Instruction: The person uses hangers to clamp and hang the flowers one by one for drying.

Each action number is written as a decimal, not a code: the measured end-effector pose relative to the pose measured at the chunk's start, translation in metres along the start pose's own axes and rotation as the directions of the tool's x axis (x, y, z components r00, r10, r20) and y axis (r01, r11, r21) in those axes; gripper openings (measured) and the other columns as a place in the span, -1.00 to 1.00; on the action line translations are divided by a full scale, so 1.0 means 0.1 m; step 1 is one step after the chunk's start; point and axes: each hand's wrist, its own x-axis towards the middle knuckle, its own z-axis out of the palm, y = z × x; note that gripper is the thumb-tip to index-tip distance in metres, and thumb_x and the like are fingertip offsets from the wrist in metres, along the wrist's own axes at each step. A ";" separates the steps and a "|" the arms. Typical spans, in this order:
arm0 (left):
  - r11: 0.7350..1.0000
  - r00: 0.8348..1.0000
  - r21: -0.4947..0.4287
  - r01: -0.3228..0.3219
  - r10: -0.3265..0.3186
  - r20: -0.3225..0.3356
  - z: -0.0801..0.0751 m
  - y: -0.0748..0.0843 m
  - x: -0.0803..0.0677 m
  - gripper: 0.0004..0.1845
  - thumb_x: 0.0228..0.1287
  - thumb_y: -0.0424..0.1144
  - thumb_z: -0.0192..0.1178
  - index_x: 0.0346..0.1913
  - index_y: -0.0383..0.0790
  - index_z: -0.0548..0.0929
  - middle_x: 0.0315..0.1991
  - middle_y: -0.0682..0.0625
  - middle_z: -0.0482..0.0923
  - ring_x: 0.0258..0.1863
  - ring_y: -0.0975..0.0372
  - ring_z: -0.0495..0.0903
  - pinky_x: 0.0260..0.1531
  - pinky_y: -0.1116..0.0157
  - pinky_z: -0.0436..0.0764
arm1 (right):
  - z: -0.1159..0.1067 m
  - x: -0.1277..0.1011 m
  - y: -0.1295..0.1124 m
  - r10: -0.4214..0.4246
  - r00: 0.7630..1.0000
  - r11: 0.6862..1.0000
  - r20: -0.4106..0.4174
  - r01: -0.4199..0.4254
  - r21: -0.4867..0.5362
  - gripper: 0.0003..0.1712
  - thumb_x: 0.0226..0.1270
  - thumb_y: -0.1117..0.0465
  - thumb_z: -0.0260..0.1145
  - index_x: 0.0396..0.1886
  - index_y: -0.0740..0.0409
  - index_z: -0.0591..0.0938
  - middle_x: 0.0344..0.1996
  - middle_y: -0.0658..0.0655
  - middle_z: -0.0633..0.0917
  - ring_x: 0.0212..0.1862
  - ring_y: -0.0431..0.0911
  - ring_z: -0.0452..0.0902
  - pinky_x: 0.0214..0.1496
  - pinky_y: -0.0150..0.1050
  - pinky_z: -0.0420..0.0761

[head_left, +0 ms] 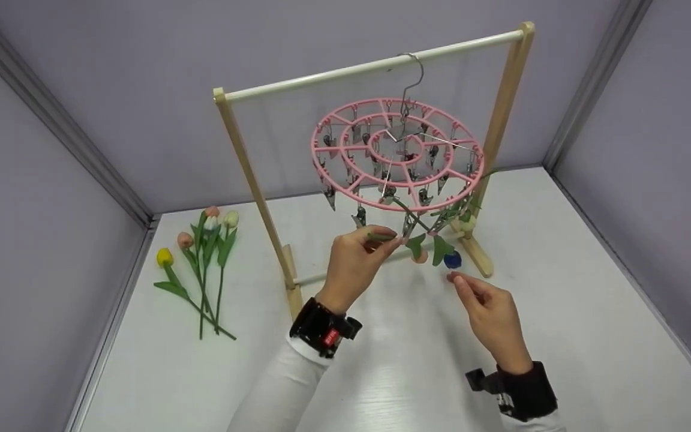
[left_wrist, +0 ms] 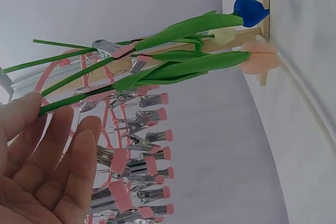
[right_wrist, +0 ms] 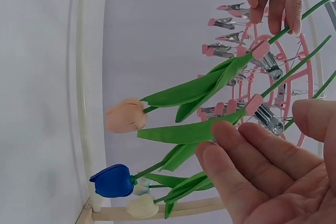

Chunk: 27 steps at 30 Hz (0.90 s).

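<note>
Left hand (head_left: 354, 264) pinches the green stem of the peach tulip (head_left: 420, 255) clipped head-down under the pink clip hanger (head_left: 397, 153), right hand (head_left: 489, 312) relaxed open just below; it looks light, bendy, best held mid-stem.

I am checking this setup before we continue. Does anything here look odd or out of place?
Yes: artificial tulips hang head-down from the clips of the pink round clip hanger, which normally holds laundry. The left hand pinches one stem; the right hand is open just below the blue tulip. Nothing looks damaged or spilled.
</note>
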 end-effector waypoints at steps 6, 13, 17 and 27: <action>1.000 1.000 -0.005 -0.001 0.001 0.026 0.07 0.02 -0.01 -0.81 0.29 -0.19 0.36 -0.17 -0.25 0.77 -0.26 0.02 0.75 -0.37 0.35 0.70 -0.35 0.42 0.63 | -0.12 0.03 0.10 0.007 0.999 0.999 -0.032 -0.008 -0.032 -0.52 0.48 -0.07 0.21 0.05 0.22 0.72 -0.07 0.05 0.75 0.04 -0.14 0.63 -0.09 -0.53 0.55; 1.000 0.999 0.005 -0.017 0.017 0.051 0.15 0.06 -0.01 -0.79 0.30 -0.15 0.34 -0.15 -0.22 0.77 -0.24 0.03 0.75 -0.32 0.38 0.69 -0.36 0.43 0.62 | -0.29 0.07 0.24 0.030 0.996 0.995 -0.079 -0.037 -0.092 -0.47 0.49 -0.10 0.19 0.09 0.24 0.70 -0.04 0.07 0.74 0.05 -0.11 0.61 -0.13 -0.54 0.52; 1.000 0.998 0.016 -0.016 0.015 0.069 0.18 0.08 -0.01 -0.78 0.31 -0.13 0.33 -0.14 -0.21 0.76 -0.23 0.04 0.75 -0.31 0.39 0.67 -0.33 0.44 0.61 | -0.35 0.09 0.31 0.046 0.995 0.992 -0.092 -0.056 -0.112 -0.46 0.50 -0.11 0.17 0.10 0.25 0.69 -0.01 0.12 0.73 0.07 -0.06 0.59 -0.13 -0.54 0.49; 1.000 0.997 0.002 -0.028 0.028 0.066 0.22 0.06 -0.01 -0.80 0.31 -0.18 0.34 -0.13 -0.23 0.76 -0.24 0.02 0.75 -0.34 0.37 0.68 -0.36 0.44 0.61 | -0.47 0.16 0.43 0.050 0.992 0.984 -0.115 -0.069 -0.164 -0.44 0.51 -0.09 0.17 0.15 0.32 0.64 0.07 0.22 0.68 0.12 0.06 0.59 -0.12 -0.67 0.42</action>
